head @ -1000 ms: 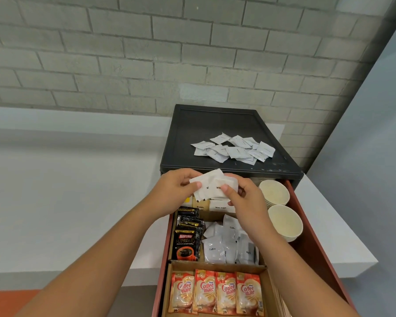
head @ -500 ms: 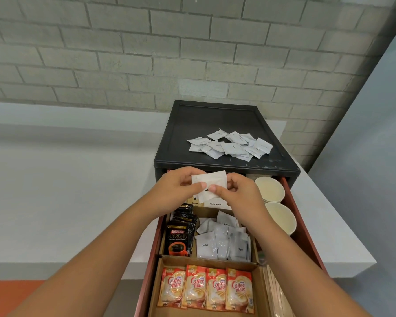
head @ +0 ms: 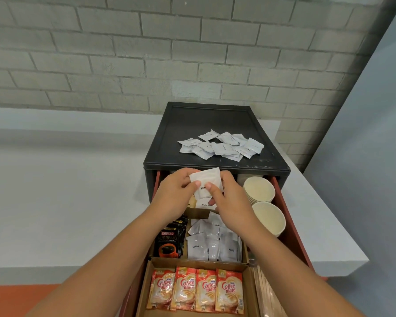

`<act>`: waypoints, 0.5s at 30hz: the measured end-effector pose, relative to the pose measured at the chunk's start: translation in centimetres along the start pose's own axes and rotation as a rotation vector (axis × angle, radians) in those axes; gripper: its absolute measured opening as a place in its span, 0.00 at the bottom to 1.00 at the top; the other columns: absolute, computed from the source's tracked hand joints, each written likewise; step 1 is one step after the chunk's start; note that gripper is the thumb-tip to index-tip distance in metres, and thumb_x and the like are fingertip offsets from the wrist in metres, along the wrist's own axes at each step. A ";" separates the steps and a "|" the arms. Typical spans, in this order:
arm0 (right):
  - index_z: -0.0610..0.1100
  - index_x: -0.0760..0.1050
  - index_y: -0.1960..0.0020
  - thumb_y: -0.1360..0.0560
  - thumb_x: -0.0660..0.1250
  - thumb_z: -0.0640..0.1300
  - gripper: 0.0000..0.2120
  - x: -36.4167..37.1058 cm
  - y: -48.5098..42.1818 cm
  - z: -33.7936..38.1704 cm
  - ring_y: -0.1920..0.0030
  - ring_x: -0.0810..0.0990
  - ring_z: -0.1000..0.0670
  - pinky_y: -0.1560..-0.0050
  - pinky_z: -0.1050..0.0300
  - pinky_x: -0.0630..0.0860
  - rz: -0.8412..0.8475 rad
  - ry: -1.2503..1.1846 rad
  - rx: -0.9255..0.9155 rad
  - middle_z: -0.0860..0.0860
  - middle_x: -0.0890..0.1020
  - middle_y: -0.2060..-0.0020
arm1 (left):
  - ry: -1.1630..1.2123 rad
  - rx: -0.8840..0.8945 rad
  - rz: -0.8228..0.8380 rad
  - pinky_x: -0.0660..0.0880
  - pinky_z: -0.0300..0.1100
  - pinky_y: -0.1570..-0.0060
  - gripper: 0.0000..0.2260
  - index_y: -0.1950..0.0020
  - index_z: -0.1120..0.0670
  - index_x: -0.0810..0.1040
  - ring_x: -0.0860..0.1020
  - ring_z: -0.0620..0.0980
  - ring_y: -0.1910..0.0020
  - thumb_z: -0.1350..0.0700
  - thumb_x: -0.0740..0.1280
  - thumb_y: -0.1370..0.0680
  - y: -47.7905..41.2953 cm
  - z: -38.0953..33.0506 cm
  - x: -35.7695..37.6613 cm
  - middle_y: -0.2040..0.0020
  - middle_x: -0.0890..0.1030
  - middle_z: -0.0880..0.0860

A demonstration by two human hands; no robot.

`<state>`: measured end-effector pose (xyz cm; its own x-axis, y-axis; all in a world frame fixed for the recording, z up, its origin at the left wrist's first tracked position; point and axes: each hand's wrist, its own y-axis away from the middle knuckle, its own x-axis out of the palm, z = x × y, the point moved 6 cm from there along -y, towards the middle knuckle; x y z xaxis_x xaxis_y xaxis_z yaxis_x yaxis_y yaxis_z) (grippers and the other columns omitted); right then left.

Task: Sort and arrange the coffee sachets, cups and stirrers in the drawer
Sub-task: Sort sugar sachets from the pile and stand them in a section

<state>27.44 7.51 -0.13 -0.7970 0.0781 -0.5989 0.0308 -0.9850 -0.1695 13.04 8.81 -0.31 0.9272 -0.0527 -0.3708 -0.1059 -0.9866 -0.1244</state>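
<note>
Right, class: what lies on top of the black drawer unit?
A loose pile of white sachets lies on the black drawer unit. Lower ones are partly covered; their print is unreadable.

One head-worn wide-angle camera looks forward and down, close above the left hand point(head: 176, 191) and right hand point(head: 232, 203), drawer point(head: 286, 217) beneath them, brick wall point(head: 146, 53) beyond; its edges seem bowed.

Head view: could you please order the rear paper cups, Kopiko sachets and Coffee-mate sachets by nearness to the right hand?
1. Rear paper cups, just beside the right hand.
2. Kopiko sachets, left compartment.
3. Coffee-mate sachets, front compartment.
</note>
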 end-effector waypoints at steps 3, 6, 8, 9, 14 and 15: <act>0.48 0.69 0.34 0.21 0.64 0.49 0.16 -2.0 -0.5 -0.1 0.53 0.79 0.54 0.54 0.57 0.77 -0.015 0.036 -0.019 0.55 0.80 0.50 | -0.070 -0.039 0.000 0.77 0.36 0.52 0.10 0.38 0.47 0.76 0.80 0.41 0.47 0.55 0.64 0.18 -0.5 0.6 0.1 0.44 0.82 0.44; 0.47 0.76 0.40 0.22 0.66 0.47 0.11 -7.0 -0.9 -1.4 0.52 0.78 0.53 0.49 0.57 0.73 -0.235 0.118 -0.076 0.56 0.80 0.53 | -0.145 -0.067 0.002 0.72 0.29 0.60 0.11 0.36 0.48 0.76 0.78 0.41 0.47 0.54 0.65 0.18 -1.0 1.1 0.6 0.41 0.81 0.45; 0.45 0.78 0.42 0.22 0.66 0.45 0.10 -10.3 -0.8 -3.0 0.48 0.77 0.47 0.44 0.51 0.73 -0.356 0.241 -0.089 0.50 0.80 0.48 | -0.169 -0.089 0.011 0.70 0.26 0.67 0.10 0.37 0.48 0.76 0.76 0.40 0.48 0.55 0.64 0.18 -1.5 1.5 1.2 0.41 0.81 0.45; 0.45 0.77 0.40 0.21 0.65 0.44 0.11 -11.6 -0.8 -4.0 0.44 0.75 0.44 0.41 0.51 0.71 -0.386 0.301 -0.066 0.48 0.79 0.44 | -0.175 -0.104 0.021 0.70 0.26 0.69 0.10 0.38 0.48 0.77 0.76 0.40 0.48 0.55 0.64 0.18 -1.8 1.6 1.7 0.41 0.81 0.46; 0.44 0.67 0.28 0.18 0.58 0.41 0.19 -12.8 -2.0 -8.2 0.29 0.63 0.43 0.29 0.52 0.57 -0.195 0.452 0.067 0.48 0.68 0.28 | -0.128 -0.212 0.049 0.75 0.34 0.62 0.11 0.36 0.55 0.77 0.77 0.45 0.54 0.59 0.64 0.18 -3.5 2.7 4.5 0.42 0.81 0.53; 0.44 0.67 0.27 0.18 0.57 0.41 0.19 -12.6 -2.2 -8.5 0.28 0.62 0.44 0.28 0.53 0.56 -0.163 0.460 0.066 0.48 0.67 0.27 | -0.112 -0.231 0.045 0.75 0.35 0.62 0.11 0.36 0.55 0.77 0.78 0.46 0.53 0.60 0.64 0.18 -3.8 3.0 5.0 0.42 0.81 0.54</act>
<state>42.58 10.04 1.15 -0.4386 0.2774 -0.8548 -0.1224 -0.9607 -0.2490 17.00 12.80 -4.48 0.8767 -0.0928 -0.4721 -0.0495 -0.9934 0.1033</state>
